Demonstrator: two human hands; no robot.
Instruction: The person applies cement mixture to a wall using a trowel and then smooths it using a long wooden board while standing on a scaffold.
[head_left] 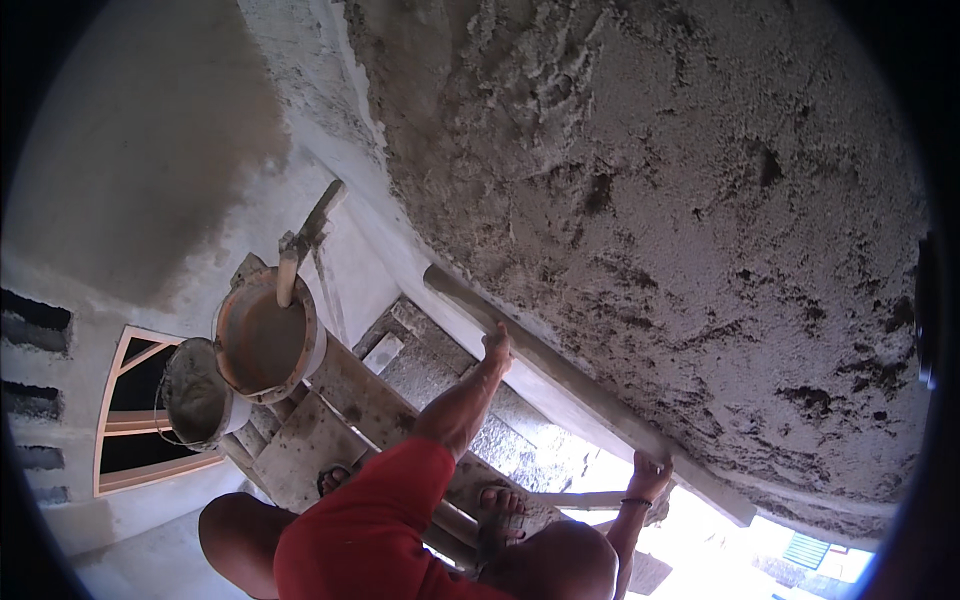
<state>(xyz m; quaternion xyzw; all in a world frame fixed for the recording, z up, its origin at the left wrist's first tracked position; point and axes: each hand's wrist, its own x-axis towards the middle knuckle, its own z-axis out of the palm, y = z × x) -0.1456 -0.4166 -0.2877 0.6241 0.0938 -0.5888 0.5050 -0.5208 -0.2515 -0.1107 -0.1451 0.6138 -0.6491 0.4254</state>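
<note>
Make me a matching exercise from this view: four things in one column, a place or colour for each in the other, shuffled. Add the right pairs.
Things
1. Left hand
2. Right hand
3. Larger bucket
4. Window frame

Places and colours
A. Pale wood
B. On the long bar, nearer its lower-right end in the picture
C. Orange-brown around the inside
D. On the long bar, nearer its upper-left end in the picture

Right pairs: 1-D, 2-B, 3-C, 4-A
</note>
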